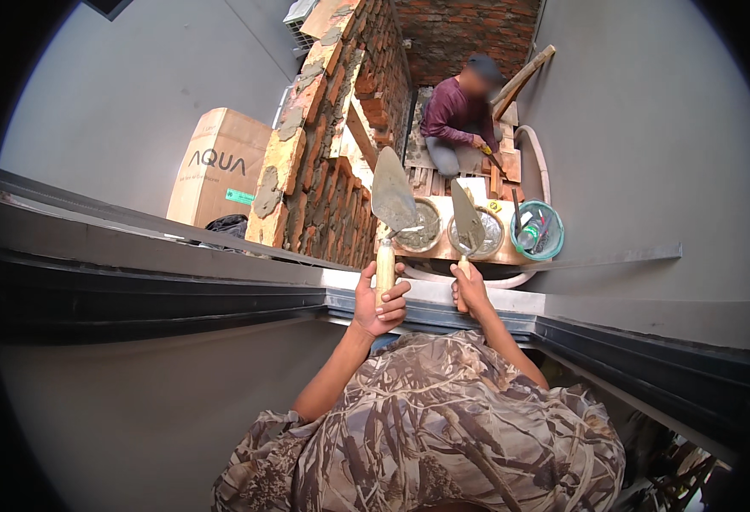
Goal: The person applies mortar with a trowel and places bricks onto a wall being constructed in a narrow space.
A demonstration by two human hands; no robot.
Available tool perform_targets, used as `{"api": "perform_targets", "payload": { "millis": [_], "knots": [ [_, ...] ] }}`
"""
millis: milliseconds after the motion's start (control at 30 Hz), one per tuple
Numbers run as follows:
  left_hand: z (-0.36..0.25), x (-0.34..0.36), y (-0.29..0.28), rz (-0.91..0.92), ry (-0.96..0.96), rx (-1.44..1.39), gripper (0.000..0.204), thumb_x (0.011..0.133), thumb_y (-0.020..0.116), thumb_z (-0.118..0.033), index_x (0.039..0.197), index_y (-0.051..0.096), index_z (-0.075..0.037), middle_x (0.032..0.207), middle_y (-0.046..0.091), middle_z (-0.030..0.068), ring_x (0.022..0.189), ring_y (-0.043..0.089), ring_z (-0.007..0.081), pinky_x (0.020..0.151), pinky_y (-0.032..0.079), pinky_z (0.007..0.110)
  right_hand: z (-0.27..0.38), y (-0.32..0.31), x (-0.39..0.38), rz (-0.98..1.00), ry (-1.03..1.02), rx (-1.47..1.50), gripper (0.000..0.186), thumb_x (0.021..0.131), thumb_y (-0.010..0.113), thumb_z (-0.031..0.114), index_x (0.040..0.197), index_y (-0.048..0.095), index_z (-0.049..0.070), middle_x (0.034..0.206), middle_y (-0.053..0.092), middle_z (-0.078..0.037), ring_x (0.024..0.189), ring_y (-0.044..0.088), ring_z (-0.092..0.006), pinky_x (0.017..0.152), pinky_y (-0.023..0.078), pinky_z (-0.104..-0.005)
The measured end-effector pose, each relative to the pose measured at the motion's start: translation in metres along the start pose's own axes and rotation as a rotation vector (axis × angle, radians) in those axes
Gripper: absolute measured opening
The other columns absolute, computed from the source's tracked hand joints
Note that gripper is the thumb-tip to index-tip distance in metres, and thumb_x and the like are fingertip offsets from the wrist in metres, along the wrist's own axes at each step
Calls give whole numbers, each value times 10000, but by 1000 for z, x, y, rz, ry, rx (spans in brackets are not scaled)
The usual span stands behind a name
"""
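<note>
My left hand (379,300) grips the wooden handle of a large brick trowel (391,198), its grey blade pointing up beside the brick wall (328,162). My right hand (470,290) holds a second, narrower trowel (467,224) by its wooden handle, blade also raised. Both blades hang above two round pans of grey mortar (426,229) standing on a board far below. The two trowels are apart, side by side.
A half-built brick wall with mortar patches rises at centre left. A person in a maroon top (456,119) sits on planks beyond the pans. A teal bucket (539,230) holds bottles. A cardboard box (220,166) stands left. Dark metal ledges (162,282) cross below my hands.
</note>
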State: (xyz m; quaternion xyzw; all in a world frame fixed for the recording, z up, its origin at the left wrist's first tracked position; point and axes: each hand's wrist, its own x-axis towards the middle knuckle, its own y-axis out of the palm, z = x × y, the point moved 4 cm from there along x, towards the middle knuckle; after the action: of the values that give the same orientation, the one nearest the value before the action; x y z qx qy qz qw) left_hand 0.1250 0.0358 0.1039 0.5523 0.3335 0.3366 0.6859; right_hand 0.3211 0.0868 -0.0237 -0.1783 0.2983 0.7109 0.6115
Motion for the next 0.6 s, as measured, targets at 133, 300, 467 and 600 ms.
{"api": "perform_targets", "payload": {
  "millis": [133, 300, 467, 600],
  "knots": [
    [3, 0, 4, 116, -73, -35, 576, 991, 429, -584, 1255, 558, -89, 658, 426, 16, 411, 424, 91, 367, 379, 223, 4, 1, -4, 35, 6, 57, 268, 954, 649, 323, 1008, 495, 109, 620, 492, 5, 460, 478, -100, 397, 418, -264],
    [5, 4, 8, 122, -91, -21, 595, 988, 416, -607, 1245, 563, -91, 652, 428, 12, 404, 421, 87, 368, 377, 220, 30, 13, -22, 222, 96, 327, 215, 960, 647, 234, 978, 459, 131, 623, 465, 34, 474, 465, -72, 405, 406, -244],
    [-1, 5, 6, 60, -49, -49, 601, 996, 394, -605, 1248, 561, -86, 663, 428, 10, 418, 429, 87, 384, 362, 227, 68, 28, -45, 444, 93, 459, 198, 982, 627, 210, 954, 443, 141, 624, 438, 53, 484, 435, -48, 420, 399, -230],
    [-5, 2, 1, 32, -21, -38, 598, 1002, 388, -597, 1248, 558, -79, 674, 424, 12, 426, 425, 90, 403, 367, 235, 96, 37, -61, 403, -33, 324, 202, 968, 628, 236, 938, 474, 108, 639, 489, 22, 502, 475, -71, 442, 417, -252]
  ]
}}
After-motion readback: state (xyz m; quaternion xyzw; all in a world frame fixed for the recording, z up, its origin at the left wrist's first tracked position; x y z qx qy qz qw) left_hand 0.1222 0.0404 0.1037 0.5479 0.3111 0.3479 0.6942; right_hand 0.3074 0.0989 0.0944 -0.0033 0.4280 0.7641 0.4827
